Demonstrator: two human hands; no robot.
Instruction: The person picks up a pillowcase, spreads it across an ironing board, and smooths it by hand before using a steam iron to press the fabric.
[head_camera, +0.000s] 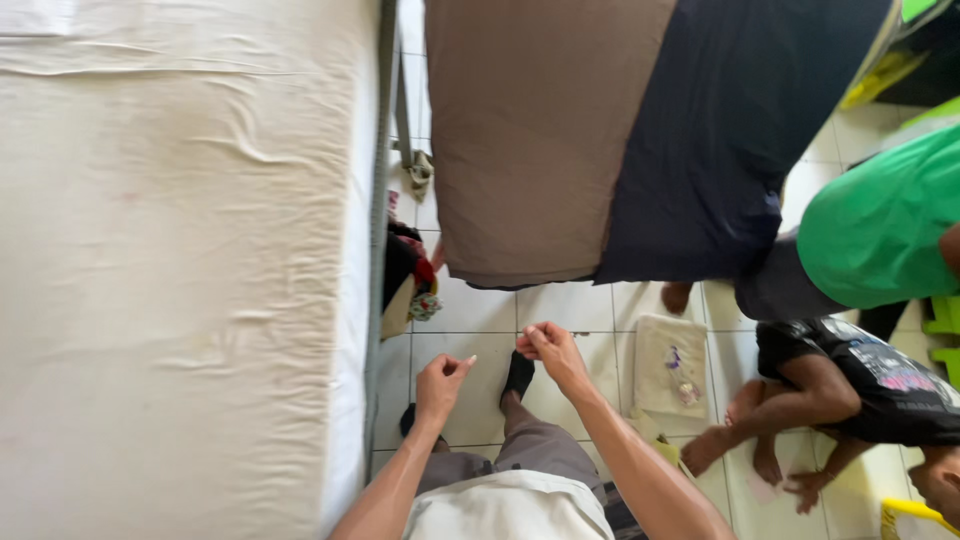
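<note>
Nearest, the person's forearms reach out over the tiled floor (470, 310). Left hand (440, 385) has its fingers curled together, empty; right hand (550, 350) pinches something too small to tell. Bare mattress (180, 260) lies unmade; brown-and-navy bedding (600, 140) hangs beside it.

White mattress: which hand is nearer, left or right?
Left. The left hand hovers over the tiled floor just off the white mattress edge. The right hand is farther out, on the far side of the left.
</note>
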